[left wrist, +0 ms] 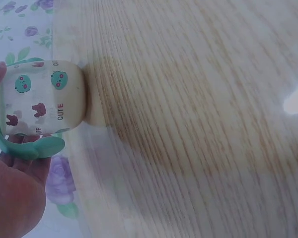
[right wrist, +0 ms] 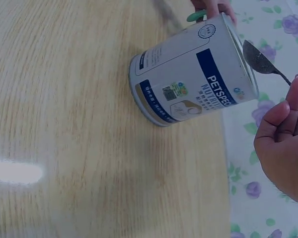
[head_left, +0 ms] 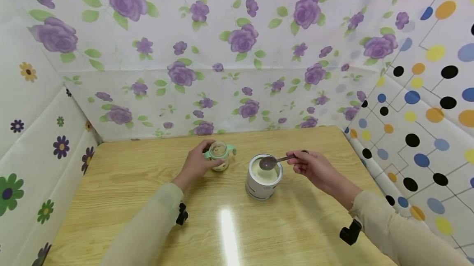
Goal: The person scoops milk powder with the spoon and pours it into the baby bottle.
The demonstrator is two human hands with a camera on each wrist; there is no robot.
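My left hand (head_left: 200,161) grips a small bottle (left wrist: 42,96) with green side handles and printed cartoon figures, upright on the table. Its top is uncovered, and pale contents show inside in the head view. In my right hand (head_left: 311,168) a metal spoon (head_left: 268,163) is pinched by the handle, its bowl over the mouth of a white tin (right wrist: 188,74). Cream-coloured powder (head_left: 263,174) fills much of the tin, which stands right of the bottle. Blue label bands with "PETSPEC" lettering show in the right wrist view.
The wooden table (head_left: 148,200) carries a bright light reflection near its front. A flowered cloth (head_left: 222,101) hangs behind its back edge, and a dotted cloth (head_left: 426,142) rises along the right side.
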